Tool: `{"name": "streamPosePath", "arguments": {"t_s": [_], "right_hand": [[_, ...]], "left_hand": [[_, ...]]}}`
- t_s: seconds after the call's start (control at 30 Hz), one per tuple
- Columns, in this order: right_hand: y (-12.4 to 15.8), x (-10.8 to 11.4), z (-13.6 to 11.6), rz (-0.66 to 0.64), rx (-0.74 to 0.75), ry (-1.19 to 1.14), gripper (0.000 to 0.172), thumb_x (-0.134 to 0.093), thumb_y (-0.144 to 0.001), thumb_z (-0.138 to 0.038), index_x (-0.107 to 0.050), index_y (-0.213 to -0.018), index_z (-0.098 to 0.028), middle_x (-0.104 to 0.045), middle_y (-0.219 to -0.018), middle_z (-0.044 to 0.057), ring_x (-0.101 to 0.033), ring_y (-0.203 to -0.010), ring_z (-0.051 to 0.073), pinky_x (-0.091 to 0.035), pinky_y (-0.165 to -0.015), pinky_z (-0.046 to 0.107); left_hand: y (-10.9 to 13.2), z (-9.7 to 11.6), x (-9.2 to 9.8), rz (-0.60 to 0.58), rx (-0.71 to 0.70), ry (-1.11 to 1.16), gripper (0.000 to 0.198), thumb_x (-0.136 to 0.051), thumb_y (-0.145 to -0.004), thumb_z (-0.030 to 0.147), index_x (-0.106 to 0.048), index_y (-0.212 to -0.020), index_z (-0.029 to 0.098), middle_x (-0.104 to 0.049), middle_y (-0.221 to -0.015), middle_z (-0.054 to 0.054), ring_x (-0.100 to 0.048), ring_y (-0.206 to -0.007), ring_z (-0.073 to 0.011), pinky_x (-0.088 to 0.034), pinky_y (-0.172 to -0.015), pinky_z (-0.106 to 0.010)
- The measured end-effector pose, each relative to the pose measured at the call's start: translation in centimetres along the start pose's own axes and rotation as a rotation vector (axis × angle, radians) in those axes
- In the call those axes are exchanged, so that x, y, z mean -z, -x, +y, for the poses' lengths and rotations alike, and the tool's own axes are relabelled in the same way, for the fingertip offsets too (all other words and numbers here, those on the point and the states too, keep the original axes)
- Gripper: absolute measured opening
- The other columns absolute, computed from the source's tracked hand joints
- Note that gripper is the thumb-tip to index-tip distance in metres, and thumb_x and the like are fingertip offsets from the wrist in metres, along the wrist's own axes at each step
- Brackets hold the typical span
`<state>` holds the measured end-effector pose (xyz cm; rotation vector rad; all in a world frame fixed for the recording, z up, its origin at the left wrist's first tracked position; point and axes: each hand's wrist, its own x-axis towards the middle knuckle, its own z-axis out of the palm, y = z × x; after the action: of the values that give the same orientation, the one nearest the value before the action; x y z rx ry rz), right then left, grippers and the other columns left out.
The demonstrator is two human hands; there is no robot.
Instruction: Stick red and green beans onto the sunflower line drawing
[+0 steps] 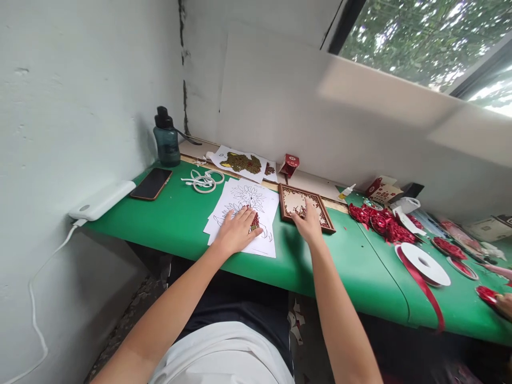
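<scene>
My left hand [238,230] lies flat, fingers stretched, on a white paper sheet [267,202] with a black line drawing of flowers. Beside its fingers, partly covered, is a small patch of red and multicoloured beads [256,221] on the drawing. To the right, my right hand [309,223] reaches over the near side of a brown wooden tray [283,207], thumb apart from the fingers. Small brown beads [294,193] are scattered along the tray's inner edges, leaving a pale middle. Nothing shows between the right thumb and fingers.
Behind lies a paper with a bead-covered animal figure [242,162], near a small red box [290,165]. At left are a phone [152,184], white cable [204,182] and bottle [167,140]. At right are a ribbon spool [426,264], red decorations [386,223] and another person's hand [504,304].
</scene>
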<state>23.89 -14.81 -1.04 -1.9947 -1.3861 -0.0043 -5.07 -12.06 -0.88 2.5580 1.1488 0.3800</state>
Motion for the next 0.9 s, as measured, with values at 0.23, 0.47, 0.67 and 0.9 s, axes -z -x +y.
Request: {"name": "streamPosePath", "arguments": {"t_s": [0.23, 0.47, 0.67, 0.9], "right_hand": [[-3.8, 0.6, 4.2, -0.269, -0.063, 0.217, 0.034, -0.058, -0.093, -0.04, -0.069, -0.118, -0.019, -0.066, -0.135, 0.022, -0.057, -0.133, 0.037, -0.044, -0.108, 0.053], [-4.6, 1.1, 4.8, -0.26, -0.07, 0.169, 0.021, -0.068, -0.087, -0.035, -0.078, -0.101, -0.023, -0.077, -0.114, 0.013, -0.069, -0.108, 0.031, -0.051, -0.094, 0.042], [-4.6, 2.2, 5.8, -0.158, -0.118, 0.141, 0.025, -0.07, -0.083, -0.035, -0.084, -0.102, -0.025, -0.08, -0.114, 0.009, -0.071, -0.109, 0.033, -0.052, -0.09, 0.042], [-3.5, 1.4, 6.4, 0.084, -0.105, 0.07, 0.026, -0.065, -0.086, -0.035, -0.085, -0.1, -0.025, -0.082, -0.107, 0.008, -0.073, -0.103, 0.031, -0.052, -0.087, 0.039]], "left_hand": [[-0.1, -0.2, -0.2, 0.005, 0.011, 0.031, 0.072, -0.024, -0.106, 0.067, -0.034, -0.165, 0.026, -0.028, -0.172, -0.002, -0.021, -0.162, -0.0265, -0.015, -0.132, -0.054], [-0.1, -0.2, -0.2, -0.006, 0.015, 0.017, 0.071, -0.025, -0.106, 0.067, -0.036, -0.164, 0.027, -0.029, -0.172, -0.002, -0.02, -0.162, -0.0252, -0.014, -0.132, -0.053], [-0.1, -0.2, -0.1, -0.003, 0.018, 0.021, 0.071, -0.025, -0.106, 0.067, -0.036, -0.164, 0.027, -0.029, -0.172, -0.001, -0.021, -0.162, -0.0268, -0.015, -0.132, -0.054], [-0.3, -0.3, -0.1, -0.037, 0.025, 0.023, 0.075, -0.022, -0.105, 0.068, -0.033, -0.165, 0.025, -0.025, -0.173, 0.0, -0.018, -0.163, -0.0268, -0.015, -0.132, -0.055]]}}
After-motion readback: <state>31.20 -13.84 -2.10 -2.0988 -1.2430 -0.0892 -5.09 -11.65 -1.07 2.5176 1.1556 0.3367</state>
